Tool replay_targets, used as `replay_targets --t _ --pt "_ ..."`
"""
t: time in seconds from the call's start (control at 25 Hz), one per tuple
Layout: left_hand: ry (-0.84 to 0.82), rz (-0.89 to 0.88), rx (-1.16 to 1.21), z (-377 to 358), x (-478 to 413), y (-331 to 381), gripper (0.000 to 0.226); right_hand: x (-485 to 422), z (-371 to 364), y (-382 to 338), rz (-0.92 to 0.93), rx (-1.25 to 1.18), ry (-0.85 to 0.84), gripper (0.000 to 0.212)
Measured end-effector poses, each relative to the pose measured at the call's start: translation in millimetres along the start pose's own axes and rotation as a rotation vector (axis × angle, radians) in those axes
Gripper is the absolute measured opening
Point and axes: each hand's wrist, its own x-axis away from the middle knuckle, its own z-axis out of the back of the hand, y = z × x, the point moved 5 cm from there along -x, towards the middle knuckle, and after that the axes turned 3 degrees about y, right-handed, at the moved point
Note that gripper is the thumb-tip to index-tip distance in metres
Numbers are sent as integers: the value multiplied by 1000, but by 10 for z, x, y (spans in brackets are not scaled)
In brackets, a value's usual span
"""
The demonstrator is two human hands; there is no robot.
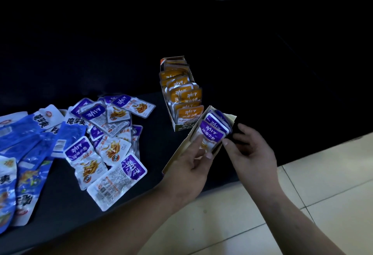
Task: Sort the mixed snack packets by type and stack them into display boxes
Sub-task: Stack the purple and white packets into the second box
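Your left hand (193,166) and right hand (250,149) hold a tilted display box (181,149) at the worktop's (153,125) near right edge, above the tiled floor (302,194). Fingers of both hands are curled onto the front purple packet (211,136); the exact grip is unclear. The orange-packet box (182,93) stands just beyond. Loose purple packets (109,133) and blue packets (26,143) crowd the left; the dark far side lies open.

Head cam, looks down, close to table (60,204).
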Motion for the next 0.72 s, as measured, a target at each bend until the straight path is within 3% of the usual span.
replay_targets --t 0.12,0.32,0.4,0.48,0.6,0.72 --pt "78 108 -18 227 185 146 25 213 -6 -306 170 48 45 35" --pt "179 102 -91 816 647 211 11 667 -569 -742 220 -103 -182 29" --pt "240 89 -222 1142 871 50 17 894 -988 -705 118 -131 -343 29" --pt "282 0 -531 1441 959 -171 32 1053 -1308 -547 52 -39 -463 26" --pt "227 45 -940 1655 868 -597 71 1076 -1429 -427 229 278 -482 31" --pt "209 114 -945 1632 788 -830 73 1084 -1398 -458 159 276 -428 30"
